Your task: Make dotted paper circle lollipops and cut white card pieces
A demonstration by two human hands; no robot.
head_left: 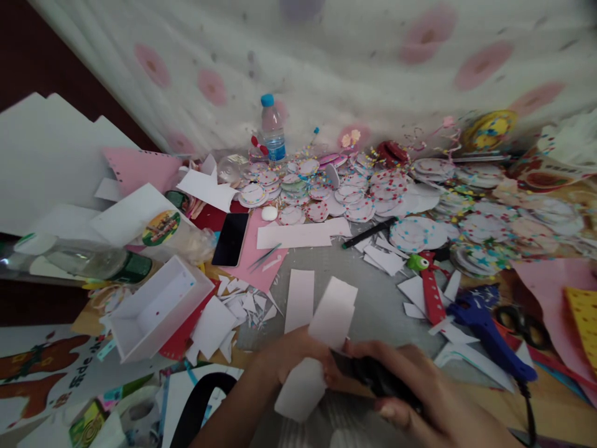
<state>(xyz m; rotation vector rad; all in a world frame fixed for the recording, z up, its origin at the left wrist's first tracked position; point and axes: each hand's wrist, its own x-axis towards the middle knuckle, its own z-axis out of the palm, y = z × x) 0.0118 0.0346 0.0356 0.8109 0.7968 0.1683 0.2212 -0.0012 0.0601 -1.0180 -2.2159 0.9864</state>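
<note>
My left hand (pixel 296 347) pinches white card at the lower middle of the view. One end of the card (pixel 334 310) sticks up above the fingers and a rounded end (pixel 302 391) shows below; I cannot tell whether they are one piece. My right hand (pixel 420 382) is wrapped round a black utility knife (pixel 380 376), its blade end pointing left, close to the left fingers. Just beyond the hands, a white card strip (pixel 300 298) lies on the grey cutting mat (pixel 373 298). A longer cut strip (pixel 298 235) lies farther back.
White paper scraps (pixel 237 305) and an open white box (pixel 158 305) are at the left, near a phone (pixel 231 239). Stacks of dotted paper discs (pixel 359 205) line the back beside a water bottle (pixel 272 134). A blue glue gun (pixel 489 336) and scissors (pixel 522 326) lie right.
</note>
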